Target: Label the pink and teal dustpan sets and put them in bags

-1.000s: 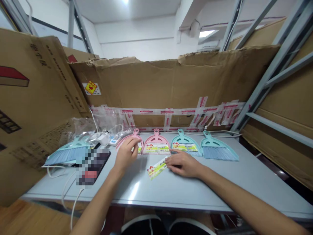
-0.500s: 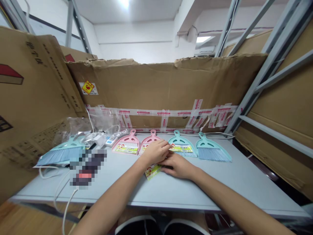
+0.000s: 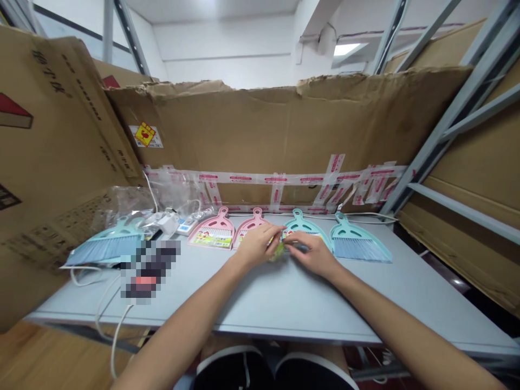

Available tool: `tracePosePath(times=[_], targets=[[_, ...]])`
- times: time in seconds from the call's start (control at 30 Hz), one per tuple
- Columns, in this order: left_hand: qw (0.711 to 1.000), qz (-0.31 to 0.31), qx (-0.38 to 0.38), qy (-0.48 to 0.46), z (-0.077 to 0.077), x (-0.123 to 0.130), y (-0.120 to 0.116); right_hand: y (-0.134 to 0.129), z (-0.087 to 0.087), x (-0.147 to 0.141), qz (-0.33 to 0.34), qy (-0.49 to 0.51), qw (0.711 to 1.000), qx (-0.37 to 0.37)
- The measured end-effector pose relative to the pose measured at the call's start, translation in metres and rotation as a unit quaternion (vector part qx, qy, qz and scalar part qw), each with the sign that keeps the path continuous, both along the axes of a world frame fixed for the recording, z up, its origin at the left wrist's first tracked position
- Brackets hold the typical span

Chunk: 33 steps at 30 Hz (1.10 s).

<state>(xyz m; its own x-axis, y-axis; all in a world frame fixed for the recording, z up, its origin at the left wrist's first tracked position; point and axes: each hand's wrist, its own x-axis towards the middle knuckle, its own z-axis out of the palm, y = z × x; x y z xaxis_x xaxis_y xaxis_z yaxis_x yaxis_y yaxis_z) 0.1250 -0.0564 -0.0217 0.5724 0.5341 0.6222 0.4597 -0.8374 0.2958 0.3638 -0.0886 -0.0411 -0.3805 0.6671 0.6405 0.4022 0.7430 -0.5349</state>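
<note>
Just above the table, my left hand (image 3: 258, 245) has its fingers closed on a small yellow-green printed label card (image 3: 278, 253), which is tilted and blurred. My right hand (image 3: 312, 253) is beside it, fingertips pinched together close to the card's right edge; what they grip is too small to make out. Behind my hands stand a pink dustpan set (image 3: 248, 227), partly covered by my left hand, and a turquoise dustpan set (image 3: 304, 225) with a label. Farther right is a turquoise dustpan with a blue-bristled brush (image 3: 357, 244), no label visible on it.
Another pink dustpan set (image 3: 213, 230) with a label is left of centre. At the far left lie a turquoise dustpan and brush (image 3: 108, 244), clear plastic bags (image 3: 174, 189), a white charger (image 3: 168, 223), cables and a pixelated object (image 3: 152, 271). Cardboard (image 3: 244, 130) walls the table's back.
The label card has come up off the table between my hands. My right hand has moved right, away from under my left, and its fingers now pinch. The view has shifted slightly.
</note>
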Motion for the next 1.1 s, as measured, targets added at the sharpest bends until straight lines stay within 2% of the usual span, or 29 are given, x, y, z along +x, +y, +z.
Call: tracePosePath(times=[0.1,0.2,0.37,0.5,0.57,0.7,0.87,0.97,1.1], targets=[[0.987,0.027,-0.150,-0.060,0.001,0.004,-0.004,0.007,0.002,0.011,-0.080,0.053,0.995,-0.025],[0.960,0.034,-0.257,-0.104,-0.005,0.010,-0.004,0.013,0.000,0.014,-0.111,0.100,0.986,-0.079],[0.917,0.008,-0.337,-0.212,-0.019,0.017,0.005,0.023,-0.002,0.014,-0.077,0.215,0.954,-0.194],[0.896,-0.028,-0.358,-0.260,-0.020,0.017,0.009,0.026,0.000,0.018,-0.042,0.313,0.906,-0.283],[0.888,-0.041,-0.370,-0.271,-0.019,0.018,0.009,0.026,0.000,0.019,-0.023,0.342,0.889,-0.305],[0.884,-0.053,-0.373,-0.278,-0.020,0.022,0.006,0.023,-0.002,0.014,0.002,0.325,0.900,-0.291],[0.872,-0.073,-0.399,-0.275,-0.022,0.028,0.000,0.021,-0.003,0.008,-0.048,0.325,0.913,-0.242],[0.852,-0.075,-0.435,-0.281,-0.026,0.030,0.000,0.020,0.003,0.019,-0.102,0.288,0.922,-0.239],[0.831,-0.024,-0.455,-0.319,-0.031,0.032,0.002,0.020,0.017,0.049,-0.132,0.183,0.943,-0.244]])
